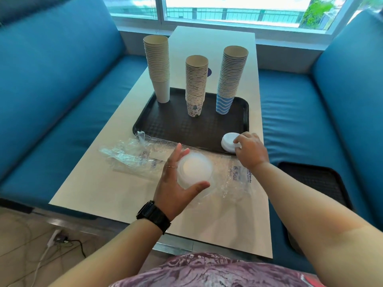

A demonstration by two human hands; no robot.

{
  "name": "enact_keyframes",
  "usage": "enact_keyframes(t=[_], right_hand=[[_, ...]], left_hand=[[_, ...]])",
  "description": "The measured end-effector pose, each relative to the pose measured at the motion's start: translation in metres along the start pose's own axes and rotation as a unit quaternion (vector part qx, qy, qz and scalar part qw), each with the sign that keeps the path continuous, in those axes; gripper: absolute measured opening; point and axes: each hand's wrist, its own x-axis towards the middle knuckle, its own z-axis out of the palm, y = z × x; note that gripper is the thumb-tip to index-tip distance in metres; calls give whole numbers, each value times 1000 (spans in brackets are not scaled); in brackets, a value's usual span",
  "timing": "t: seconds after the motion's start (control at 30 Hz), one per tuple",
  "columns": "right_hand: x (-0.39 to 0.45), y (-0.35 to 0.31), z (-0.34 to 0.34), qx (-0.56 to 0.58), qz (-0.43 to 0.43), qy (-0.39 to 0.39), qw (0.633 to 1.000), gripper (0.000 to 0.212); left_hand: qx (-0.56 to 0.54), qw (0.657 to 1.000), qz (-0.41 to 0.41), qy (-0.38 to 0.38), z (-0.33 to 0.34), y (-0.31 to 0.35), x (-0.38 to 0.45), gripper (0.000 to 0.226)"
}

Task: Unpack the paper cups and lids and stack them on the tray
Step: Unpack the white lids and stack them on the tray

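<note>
While three cup stacks (196, 83) already stand on the tray (165, 123), well beyond both grips, only lids seem left. Left hand (176, 183) curls thumb and fingers round a sleeve of lids (194, 170), probably steadying it for drawing. Right hand (248, 150) pinches a small lid pile (229, 141) at tray's near corner. Empty wrappers (132, 154) lie beside left grip.
</note>
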Motion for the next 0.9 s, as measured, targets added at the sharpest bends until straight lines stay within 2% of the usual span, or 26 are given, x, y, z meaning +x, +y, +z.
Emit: enact_keyframes(t=[0.13, 0.27, 0.63, 0.8, 0.9], right_hand=[[-2, 3, 0, 3, -7, -48, 999, 34], [-5, 2, 2, -13, -10, -51, 999, 35], [-11, -1, -4, -48, -12, -58, 997, 40], [-20, -22, -22, 73, 16, 11, 997, 33], [-32, -51, -44, 167, 32, 24, 985, 26]], left_hand=[[-5, 1000, -1, 4, 1, 0, 1, 111], [-6, 1000, 3, 2, 0, -1, 1, 105], [-13, 1000, -8, -6, 0, -1, -1, 105], [-18, 1000, -14, -10, -1, 1, -1, 113], [-28, 999, -24, -12, -2, 0, -3, 119]])
